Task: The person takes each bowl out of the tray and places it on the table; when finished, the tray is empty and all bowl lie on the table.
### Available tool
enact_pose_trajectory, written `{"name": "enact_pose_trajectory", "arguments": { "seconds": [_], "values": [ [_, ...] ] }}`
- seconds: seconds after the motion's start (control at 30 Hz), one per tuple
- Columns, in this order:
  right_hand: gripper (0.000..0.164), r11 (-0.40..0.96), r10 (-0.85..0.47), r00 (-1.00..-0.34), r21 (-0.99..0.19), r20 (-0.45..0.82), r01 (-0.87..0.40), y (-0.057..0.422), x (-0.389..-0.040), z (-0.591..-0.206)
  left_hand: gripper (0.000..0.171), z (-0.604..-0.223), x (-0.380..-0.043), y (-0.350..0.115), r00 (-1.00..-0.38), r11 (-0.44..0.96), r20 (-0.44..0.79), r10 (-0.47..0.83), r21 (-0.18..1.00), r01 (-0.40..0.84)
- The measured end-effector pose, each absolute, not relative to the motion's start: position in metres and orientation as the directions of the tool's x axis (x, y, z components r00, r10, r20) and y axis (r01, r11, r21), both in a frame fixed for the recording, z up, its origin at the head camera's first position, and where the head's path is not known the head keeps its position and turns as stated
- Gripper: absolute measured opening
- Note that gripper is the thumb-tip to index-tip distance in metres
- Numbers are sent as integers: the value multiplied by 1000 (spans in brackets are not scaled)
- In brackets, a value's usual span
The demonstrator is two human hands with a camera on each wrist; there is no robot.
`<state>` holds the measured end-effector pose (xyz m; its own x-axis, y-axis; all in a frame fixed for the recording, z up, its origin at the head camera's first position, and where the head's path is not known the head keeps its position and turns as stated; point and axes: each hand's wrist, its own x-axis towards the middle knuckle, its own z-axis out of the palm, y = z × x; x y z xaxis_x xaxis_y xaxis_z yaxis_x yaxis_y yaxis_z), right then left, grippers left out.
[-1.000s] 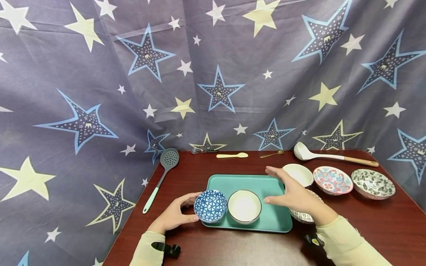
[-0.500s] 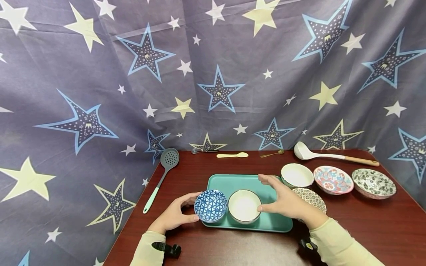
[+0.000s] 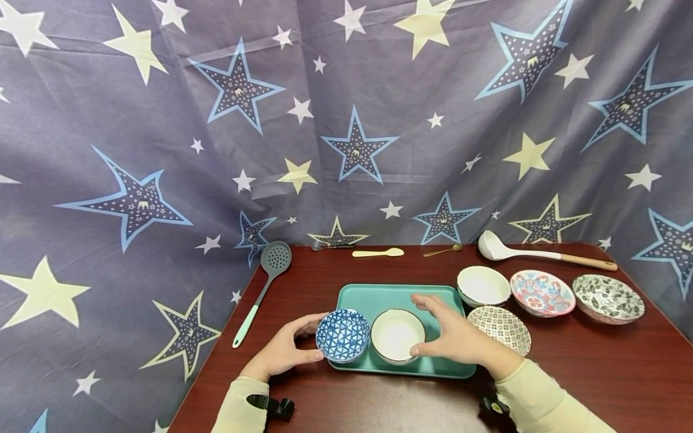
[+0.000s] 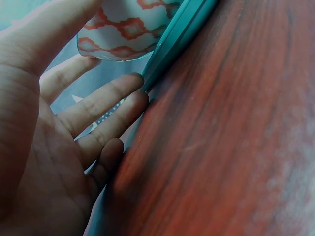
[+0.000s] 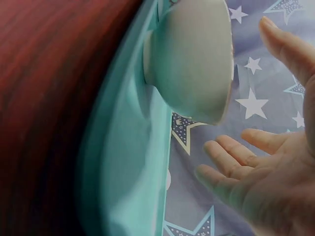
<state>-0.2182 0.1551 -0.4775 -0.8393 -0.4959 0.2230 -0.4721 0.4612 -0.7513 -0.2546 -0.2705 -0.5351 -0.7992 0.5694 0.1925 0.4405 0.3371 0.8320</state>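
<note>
A blue bowl [image 3: 343, 335] with a triangle pattern inside stands at the left of a green tray [image 3: 444, 367]. Its outside, in the left wrist view, is white with red markings [image 4: 130, 27]. My left hand [image 3: 284, 349] is at this bowl's left side, fingers extended, index fingertip at or close to its wall. Beside it on the tray sits a cream bowl [image 3: 397, 335] with a dark rim. Spread around that bowl's right side is my right hand [image 3: 452, 334], thumb overlapping the rim in the head view. In the right wrist view a gap separates the fingers from the cream bowl [image 5: 197, 59].
Right of the tray are a brown-patterned bowl [image 3: 500, 329], a white bowl [image 3: 483, 285], a pink-and-blue bowl [image 3: 541, 293] and a leaf-patterned bowl [image 3: 607, 299]. A ladle [image 3: 520, 254], a cream spoon [image 3: 378, 253] and a small gold spoon [image 3: 442, 250] lie behind. A skimmer [image 3: 264, 291] lies left.
My right hand has moved left, from over the tray's right part to beside the cream bowl, uncovering the brown-patterned bowl. The left hand and both bowls on the tray have stayed put.
</note>
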Motion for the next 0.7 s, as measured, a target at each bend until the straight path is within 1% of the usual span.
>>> {"name": "enact_pose_trajectory", "arguments": {
  "seconds": [0.23, 0.53, 0.7],
  "values": [
    [104, 458, -509, -822, -729, 254, -509, 148, -219, -487, 75, -536, -255, -272, -801, 339, 185, 570, 835, 434],
    [110, 486, -505, -833, -724, 225, -490, 145, -217, -493, 76, -539, -257, -273, -778, 308, 231, 584, 824, 476],
    [116, 495, -502, -840, -727, 208, -476, 143, -216, -495, 76, -539, -257, -273, -793, 330, 201, 576, 830, 450]
  ]
}}
